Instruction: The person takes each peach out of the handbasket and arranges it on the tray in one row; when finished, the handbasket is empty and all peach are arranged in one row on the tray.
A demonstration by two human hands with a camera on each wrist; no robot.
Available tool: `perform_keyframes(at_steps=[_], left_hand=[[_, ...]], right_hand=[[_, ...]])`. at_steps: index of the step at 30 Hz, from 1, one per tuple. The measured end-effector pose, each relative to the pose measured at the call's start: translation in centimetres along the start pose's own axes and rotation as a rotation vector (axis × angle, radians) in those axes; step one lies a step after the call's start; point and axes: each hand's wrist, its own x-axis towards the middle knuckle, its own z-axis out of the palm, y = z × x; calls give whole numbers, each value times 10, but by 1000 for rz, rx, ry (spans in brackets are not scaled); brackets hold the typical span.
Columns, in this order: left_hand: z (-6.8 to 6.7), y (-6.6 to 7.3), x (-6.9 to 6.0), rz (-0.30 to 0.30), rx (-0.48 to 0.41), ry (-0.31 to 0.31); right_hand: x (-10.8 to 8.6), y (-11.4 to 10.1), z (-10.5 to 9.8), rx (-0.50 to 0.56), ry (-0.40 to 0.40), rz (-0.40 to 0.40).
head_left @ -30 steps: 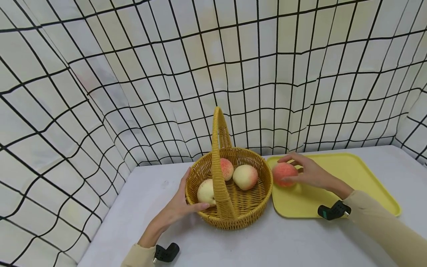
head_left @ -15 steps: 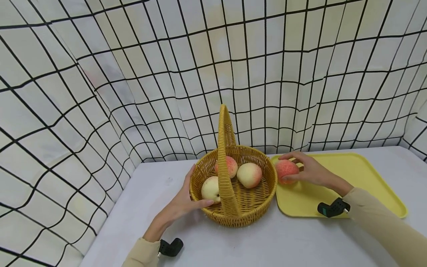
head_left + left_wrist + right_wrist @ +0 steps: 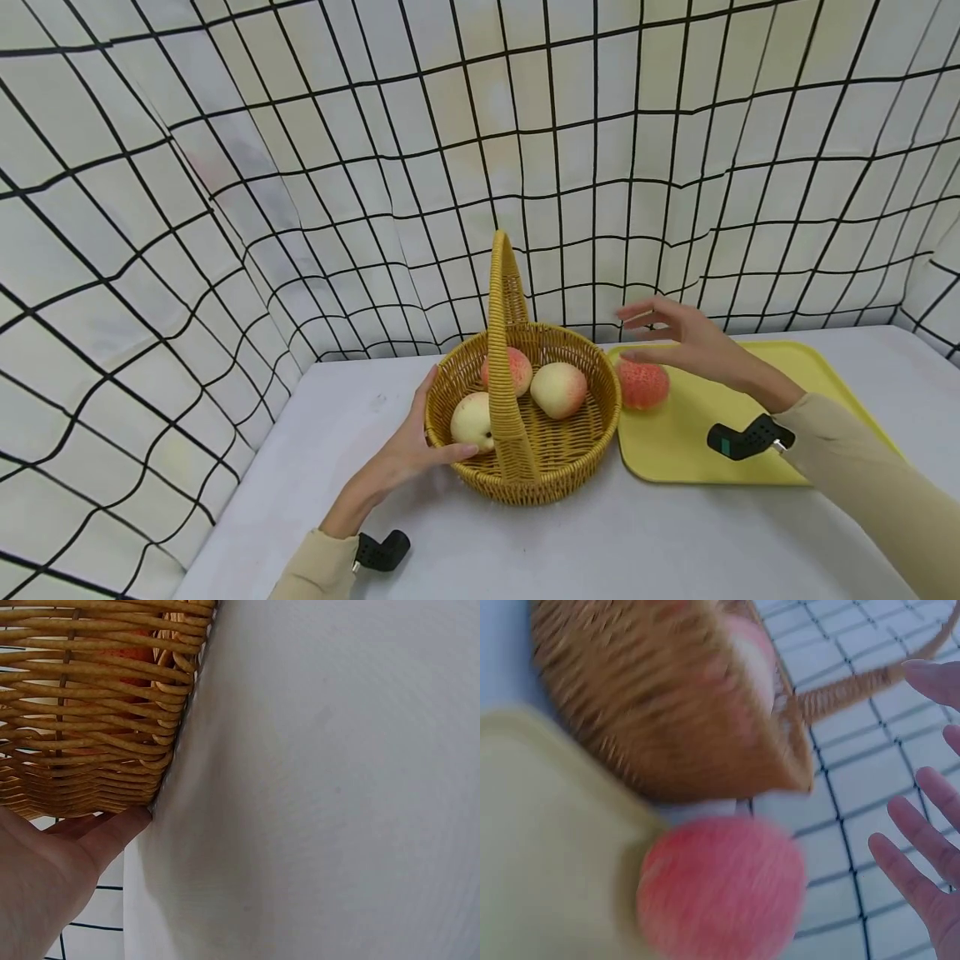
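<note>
A wicker basket point(image 3: 558, 487) with a tall handle holds a pale peach point(image 3: 472, 422), a red-pink peach point(image 3: 520, 372) and a pale-and-pink peach point(image 3: 558, 390). My left hand point(image 3: 405, 454) holds the basket's left side, thumb on the rim; the left wrist view shows fingers point(image 3: 112, 832) against the wicker near its base. On the yellow tray's left end, beside the basket, rests a red peach point(image 3: 643, 385). Above this peach is my right hand point(image 3: 693, 343), fingers spread and holding nothing; in the right wrist view the hand point(image 3: 930, 847) is apart from the peach point(image 3: 721, 889).
The yellow tray point(image 3: 720, 433) lies on the white table point(image 3: 600, 542), right of the basket. Behind and to the left stands a black net point(image 3: 555, 175) over pale cloth. Each wrist carries a small black device.
My right hand has let go of the red peach and lifted up off it, while the peach stays on the tray. My left hand stays on the basket.
</note>
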Motion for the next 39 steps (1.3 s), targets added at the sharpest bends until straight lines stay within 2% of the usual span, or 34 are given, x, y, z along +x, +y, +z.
perform_keyframes(at_steps=[6,10,16,22,25,32,35,39], left_hand=[[0,0,0,-7,15,14],[1,1,1,-7,21,13],[2,1,2,-6,25,12],[3,0,1,-7,14,16],[1,1,0,-6,8,18],[1,2,0,-9,13,18],[1,2,0,-5,16,20],[1,3,0,-6,19,19]], right_hand=[[23,-31,21,85,-62,-114],[36,-36,37,89,-118,-149],[46,-32,61,30,-237,-108],[45,-32,77,-67,-362,-9],[44,-33,82,-54,-364,-3],[38,-31,88,-72,-299,-92],[35,-30,88,-43,-283,-109],[32,-27,88,25,-313,-105]])
